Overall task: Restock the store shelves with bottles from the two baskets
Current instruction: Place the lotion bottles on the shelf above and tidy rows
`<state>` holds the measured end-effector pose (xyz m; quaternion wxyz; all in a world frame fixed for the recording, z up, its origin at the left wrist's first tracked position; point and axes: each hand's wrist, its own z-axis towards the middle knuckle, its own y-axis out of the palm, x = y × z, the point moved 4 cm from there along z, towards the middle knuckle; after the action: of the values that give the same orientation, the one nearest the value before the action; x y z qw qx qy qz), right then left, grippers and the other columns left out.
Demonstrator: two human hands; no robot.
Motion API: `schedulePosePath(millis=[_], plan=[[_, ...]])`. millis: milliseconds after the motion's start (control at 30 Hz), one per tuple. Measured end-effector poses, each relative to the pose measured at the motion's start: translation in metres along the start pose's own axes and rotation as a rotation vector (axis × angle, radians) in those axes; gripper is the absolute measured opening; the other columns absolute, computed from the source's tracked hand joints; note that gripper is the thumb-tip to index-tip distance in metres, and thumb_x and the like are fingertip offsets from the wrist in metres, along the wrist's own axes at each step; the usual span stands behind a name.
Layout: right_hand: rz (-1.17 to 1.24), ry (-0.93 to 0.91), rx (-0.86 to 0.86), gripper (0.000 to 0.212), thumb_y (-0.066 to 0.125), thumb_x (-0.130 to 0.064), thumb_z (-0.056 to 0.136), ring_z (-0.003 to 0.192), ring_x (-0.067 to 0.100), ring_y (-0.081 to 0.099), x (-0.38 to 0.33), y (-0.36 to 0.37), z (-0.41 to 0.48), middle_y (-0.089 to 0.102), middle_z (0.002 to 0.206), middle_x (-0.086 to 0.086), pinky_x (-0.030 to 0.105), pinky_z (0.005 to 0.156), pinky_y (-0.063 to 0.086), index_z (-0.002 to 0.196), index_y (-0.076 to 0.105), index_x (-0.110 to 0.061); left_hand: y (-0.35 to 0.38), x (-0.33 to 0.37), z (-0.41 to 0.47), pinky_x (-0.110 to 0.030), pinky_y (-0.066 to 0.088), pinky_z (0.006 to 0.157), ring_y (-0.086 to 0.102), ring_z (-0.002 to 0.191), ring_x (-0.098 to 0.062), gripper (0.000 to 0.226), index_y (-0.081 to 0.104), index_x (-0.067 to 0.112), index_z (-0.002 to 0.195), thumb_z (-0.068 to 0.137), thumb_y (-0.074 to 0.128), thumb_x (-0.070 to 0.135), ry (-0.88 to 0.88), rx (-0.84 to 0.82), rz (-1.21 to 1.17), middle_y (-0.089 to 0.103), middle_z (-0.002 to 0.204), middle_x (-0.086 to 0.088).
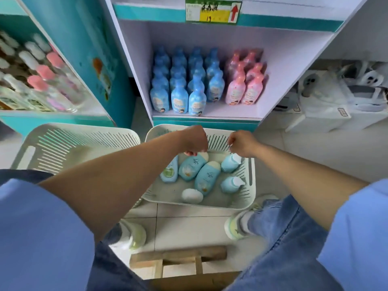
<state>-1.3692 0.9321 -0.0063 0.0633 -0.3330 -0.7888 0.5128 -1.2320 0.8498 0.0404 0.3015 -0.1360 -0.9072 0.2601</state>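
Observation:
A white slotted basket point(251, 185) stands on the floor below the shelf. Several light-blue bottles point(206, 179) lie in it, and a white round one point(192, 195) sits near its front. My left hand point(194, 140) reaches down into it, fingertips at the cream cap of one blue bottle point(192, 168); the grip is hidden. My right hand point(241, 143) hovers curled over the basket's far wall, just above a white-topped blue bottle point(230, 163). A second white basket point(73, 141) stands to the left, its inside mostly hidden by my arm.
The low shelf point(205, 117) holds rows of blue bottles point(179, 99) and pink bottles point(235, 91), with bare space to their right. A left shelf holds pink-capped clear bottles point(48, 80). A wooden frame point(178, 260) lies between my feet. White bags point(336, 97) are at right.

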Motion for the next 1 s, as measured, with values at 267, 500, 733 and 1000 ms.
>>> schedulePosePath(millis=[267,500,733,1000], plan=[[-0.364,0.039,-0.208,0.037,0.048,-0.012,0.089,0.123,0.025,0.050,0.032,0.053,0.029,0.056,0.128,0.010,0.031,0.097,0.038,0.126,0.051,-0.011,0.038,-0.014,0.051,-0.031,0.048,0.064,0.056,0.074,-0.025,0.021,0.065,-0.009,0.103,0.089,0.054,0.002,-0.001,-0.046,-0.032,0.068,0.100,-0.027],[-0.458,0.020,-0.178,0.032,0.048,-0.010,0.091,0.117,0.024,0.054,0.041,0.074,0.044,0.058,0.124,0.007,0.034,0.089,0.043,0.123,0.052,-0.009,0.069,-0.001,0.084,-0.033,0.054,0.070,0.064,0.079,-0.028,0.023,0.065,-0.005,0.107,0.088,0.058,0.005,0.016,-0.107,0.043,0.069,0.103,-0.020],[-0.386,0.000,-0.172,0.032,0.046,-0.003,0.089,0.115,0.030,0.056,0.043,0.078,0.051,0.060,0.124,0.014,0.035,0.092,0.045,0.119,0.057,-0.002,0.106,0.013,0.107,-0.034,0.053,0.079,0.059,0.083,-0.023,0.029,0.062,0.000,0.115,0.087,0.059,0.006,0.037,-0.153,0.210,0.066,0.113,-0.016],[-0.244,0.042,-0.103,0.029,0.055,-0.005,0.084,0.103,0.030,0.059,0.039,0.043,0.047,0.061,0.111,0.014,0.030,0.077,0.045,0.113,0.060,-0.005,0.125,0.011,0.120,-0.023,0.042,0.067,0.049,0.077,-0.017,0.012,0.062,0.003,0.098,0.088,0.057,0.009,0.022,-0.150,0.383,0.052,0.087,-0.003]])
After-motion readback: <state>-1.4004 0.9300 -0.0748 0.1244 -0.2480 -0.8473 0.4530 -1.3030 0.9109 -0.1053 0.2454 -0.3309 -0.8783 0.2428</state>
